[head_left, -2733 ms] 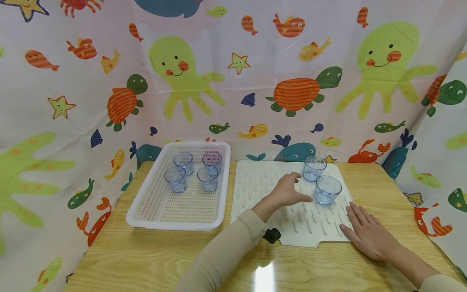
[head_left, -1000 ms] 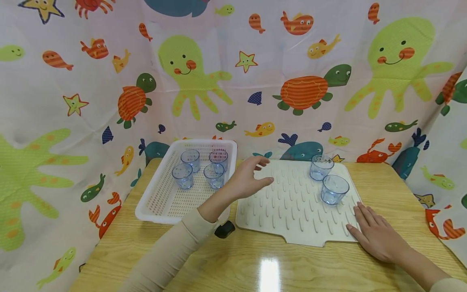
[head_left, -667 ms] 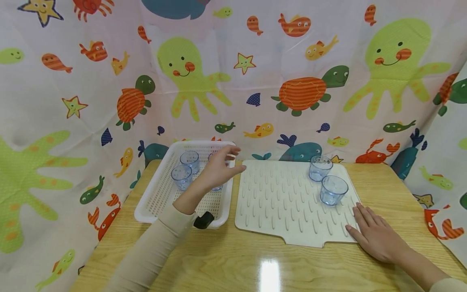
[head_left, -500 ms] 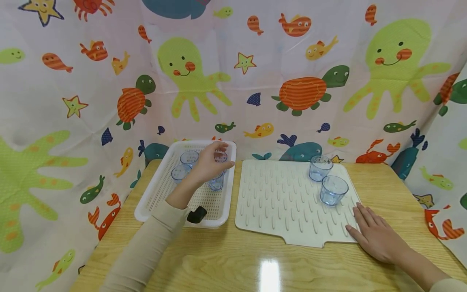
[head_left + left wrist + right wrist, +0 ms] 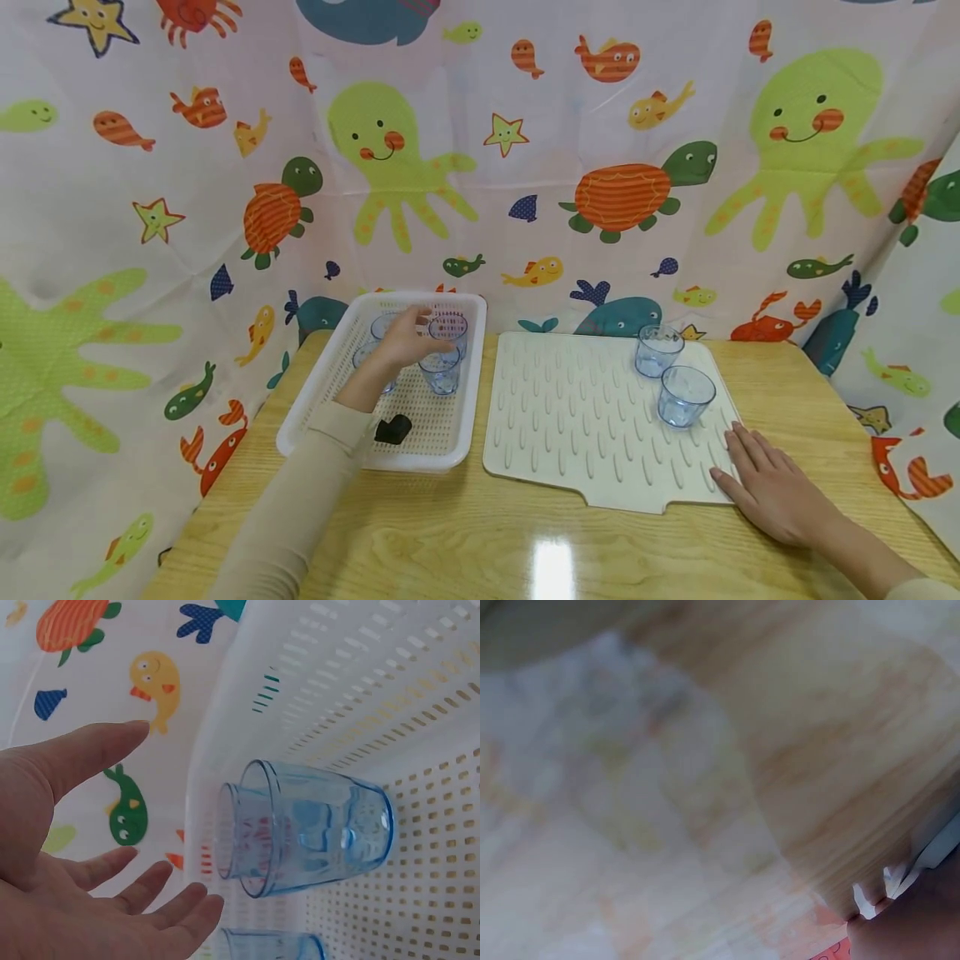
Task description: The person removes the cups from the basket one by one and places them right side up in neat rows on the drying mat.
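My left hand point(image 5: 405, 340) hovers over the white basket point(image 5: 471, 417), thumb and fingers spread apart, holding nothing. Under and beside it stand several clear blue glasses: a front right glass point(image 5: 441, 380), a back right glass point(image 5: 454, 333), and left ones partly covered by the hand. In the left wrist view, a blue glass point(image 5: 322, 832) lies just beyond the fingertips, not touched. My right hand point(image 5: 780, 496) rests flat at the right front edge of the pegged white drying mat point(image 5: 562, 417). Two more glasses, one behind point(image 5: 659, 354) and one nearer point(image 5: 684, 398), stand on the mat's right side.
The basket and mat lie side by side on a wooden table point(image 5: 450, 533). A curtain point(image 5: 480, 200) printed with sea animals hangs behind and at both sides. A black wrist-worn piece point(image 5: 393, 429) sits below the left wrist. The right wrist view is mostly blurred tabletop.
My left hand has moved left from beside the mat's glasses, across the mat, to above the basket glasses, staying spread. My right hand has kept its place at the mat's edge.
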`<state>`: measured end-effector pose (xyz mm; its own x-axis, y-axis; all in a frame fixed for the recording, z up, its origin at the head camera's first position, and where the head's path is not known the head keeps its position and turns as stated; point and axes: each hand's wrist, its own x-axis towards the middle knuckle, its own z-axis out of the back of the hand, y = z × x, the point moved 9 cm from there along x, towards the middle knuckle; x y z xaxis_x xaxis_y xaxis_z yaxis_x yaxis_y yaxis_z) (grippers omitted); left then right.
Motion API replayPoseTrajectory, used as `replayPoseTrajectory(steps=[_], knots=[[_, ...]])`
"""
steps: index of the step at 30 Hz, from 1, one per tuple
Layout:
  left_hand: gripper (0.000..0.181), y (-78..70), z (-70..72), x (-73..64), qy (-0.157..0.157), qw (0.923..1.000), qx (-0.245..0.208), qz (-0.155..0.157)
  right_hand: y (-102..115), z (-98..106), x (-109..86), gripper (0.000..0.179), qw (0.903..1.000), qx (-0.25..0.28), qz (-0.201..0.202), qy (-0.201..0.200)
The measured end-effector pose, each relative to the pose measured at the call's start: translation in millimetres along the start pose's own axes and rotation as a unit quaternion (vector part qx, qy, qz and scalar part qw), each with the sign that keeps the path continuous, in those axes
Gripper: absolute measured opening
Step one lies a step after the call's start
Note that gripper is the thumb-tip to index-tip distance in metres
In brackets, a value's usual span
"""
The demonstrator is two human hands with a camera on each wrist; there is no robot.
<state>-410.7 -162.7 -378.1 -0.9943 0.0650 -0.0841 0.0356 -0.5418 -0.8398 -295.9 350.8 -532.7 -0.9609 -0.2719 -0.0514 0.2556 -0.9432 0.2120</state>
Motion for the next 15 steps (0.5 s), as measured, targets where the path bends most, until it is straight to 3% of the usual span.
replayPoseTrajectory(steps=[6, 15], knots=[[0.095, 17.5, -4.2, 6.3, 0.018, 0.9988, 0.010, 0.044, -1.1, -1.7, 0.6, 0.089, 1.0000, -0.006, 0.001, 0.001], [0.095, 30.2, -18.0, 15.4, 0.045, 0.9970, 0.021, 0.058, 2.4, 1.0, -0.7, 0.088, 1.0000, -0.004, 0.004, 0.000]])
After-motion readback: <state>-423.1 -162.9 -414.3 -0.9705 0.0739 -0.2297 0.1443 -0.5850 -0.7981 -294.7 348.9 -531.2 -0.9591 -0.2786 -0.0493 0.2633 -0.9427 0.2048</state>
